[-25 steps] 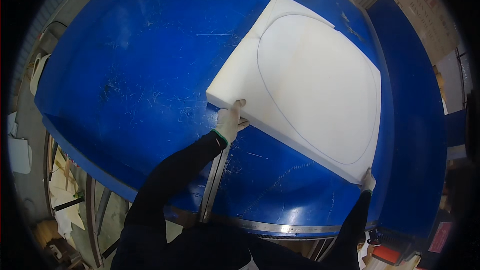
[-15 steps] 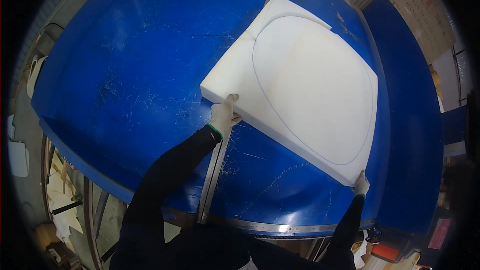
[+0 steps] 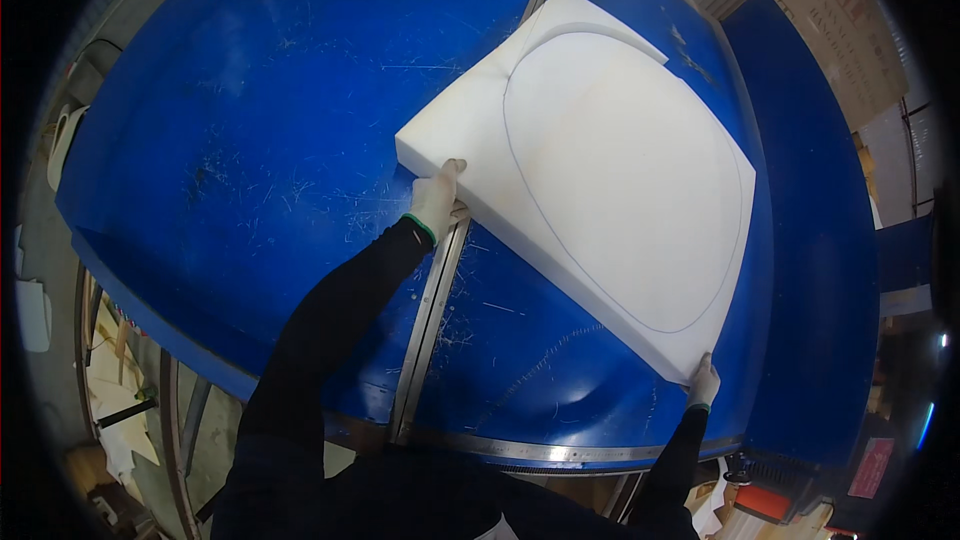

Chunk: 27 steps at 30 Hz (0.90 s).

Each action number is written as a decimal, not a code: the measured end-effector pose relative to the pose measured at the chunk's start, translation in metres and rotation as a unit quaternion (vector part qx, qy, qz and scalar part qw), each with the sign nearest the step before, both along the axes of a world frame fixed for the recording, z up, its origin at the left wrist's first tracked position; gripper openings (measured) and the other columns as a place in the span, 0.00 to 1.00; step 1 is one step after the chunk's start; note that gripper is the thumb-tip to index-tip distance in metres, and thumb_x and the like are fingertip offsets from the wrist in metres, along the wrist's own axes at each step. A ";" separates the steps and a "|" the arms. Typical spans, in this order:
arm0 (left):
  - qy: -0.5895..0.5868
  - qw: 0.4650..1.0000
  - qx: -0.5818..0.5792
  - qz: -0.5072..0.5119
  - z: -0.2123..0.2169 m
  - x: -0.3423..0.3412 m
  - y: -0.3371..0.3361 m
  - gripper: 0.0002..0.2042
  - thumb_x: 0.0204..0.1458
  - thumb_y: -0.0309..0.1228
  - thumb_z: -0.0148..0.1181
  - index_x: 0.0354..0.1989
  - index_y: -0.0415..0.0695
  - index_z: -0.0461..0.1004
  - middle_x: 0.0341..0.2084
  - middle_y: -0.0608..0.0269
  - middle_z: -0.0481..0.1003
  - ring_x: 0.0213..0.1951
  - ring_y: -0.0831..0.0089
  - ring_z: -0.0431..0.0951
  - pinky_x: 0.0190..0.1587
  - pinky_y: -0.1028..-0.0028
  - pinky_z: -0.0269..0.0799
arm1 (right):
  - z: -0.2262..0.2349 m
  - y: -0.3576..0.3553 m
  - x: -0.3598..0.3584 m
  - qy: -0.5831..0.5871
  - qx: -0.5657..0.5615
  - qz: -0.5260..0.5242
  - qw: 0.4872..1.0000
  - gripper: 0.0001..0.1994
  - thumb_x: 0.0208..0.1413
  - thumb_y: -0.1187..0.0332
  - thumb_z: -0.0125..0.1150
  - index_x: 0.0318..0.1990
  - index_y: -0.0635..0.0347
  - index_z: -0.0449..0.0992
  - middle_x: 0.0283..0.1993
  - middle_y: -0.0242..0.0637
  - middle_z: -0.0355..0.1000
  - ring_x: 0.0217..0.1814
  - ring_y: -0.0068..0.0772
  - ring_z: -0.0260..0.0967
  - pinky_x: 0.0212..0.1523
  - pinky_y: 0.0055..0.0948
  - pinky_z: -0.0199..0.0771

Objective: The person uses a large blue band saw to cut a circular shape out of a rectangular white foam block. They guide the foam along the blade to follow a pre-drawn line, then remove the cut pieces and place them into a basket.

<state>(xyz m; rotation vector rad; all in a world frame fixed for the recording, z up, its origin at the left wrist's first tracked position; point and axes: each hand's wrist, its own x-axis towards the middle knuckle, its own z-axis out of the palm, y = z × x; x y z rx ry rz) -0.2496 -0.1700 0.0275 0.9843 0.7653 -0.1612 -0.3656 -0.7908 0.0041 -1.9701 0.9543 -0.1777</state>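
Note:
A thick white foam slab [image 3: 620,180] lies slantwise on the blue worktable [image 3: 270,140], with a large rounded outline drawn on its top. Along the far edge of that outline the slab shows a curved cut. Gripping the near left edge is my gloved left hand [image 3: 436,197], thumb on top and fingers on the side and beneath. My right hand [image 3: 704,381], also gloved, pinches the slab's near right corner; its fingers are partly hidden behind the edge.
A metal guide strip [image 3: 428,330] crosses the table from front to back, passing under the slab. A metal ruler strip [image 3: 560,454] edges the front. Beyond the right side stands a blue panel [image 3: 815,240], with a printed cardboard sign [image 3: 840,30] at the far right.
The slab has turned slightly clockwise. My left hand has moved a little away from me and leftward, while my right has come slightly nearer and leftward. Both keep their grip.

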 end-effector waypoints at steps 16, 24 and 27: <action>-0.037 0.994 0.102 0.022 -0.005 0.033 0.028 0.23 0.54 0.47 0.63 0.39 0.34 0.73 0.28 0.58 0.73 0.25 0.69 0.71 0.28 0.67 0.67 | -0.003 0.038 -0.053 0.029 -0.027 0.057 0.998 0.22 0.70 0.51 0.51 0.38 0.66 0.74 0.33 0.39 0.72 0.31 0.34 0.73 0.25 0.39 0.82; -0.047 0.987 0.154 0.015 -0.015 0.054 0.042 0.21 0.54 0.47 0.64 0.30 0.37 0.74 0.20 0.64 0.70 0.19 0.74 0.67 0.22 0.71 0.61 | -0.009 0.049 -0.076 0.023 -0.133 0.116 0.984 0.21 0.70 0.57 0.51 0.30 0.67 0.73 0.25 0.36 0.69 0.27 0.29 0.65 0.31 0.35 0.67; -0.053 0.986 0.158 0.019 -0.018 0.061 0.049 0.20 0.54 0.47 0.64 0.27 0.39 0.74 0.19 0.65 0.68 0.18 0.74 0.66 0.21 0.71 0.60 | 0.008 0.075 -0.079 0.021 -0.076 0.100 0.992 0.20 0.71 0.59 0.51 0.29 0.66 0.71 0.24 0.34 0.67 0.26 0.27 0.62 0.28 0.34 0.65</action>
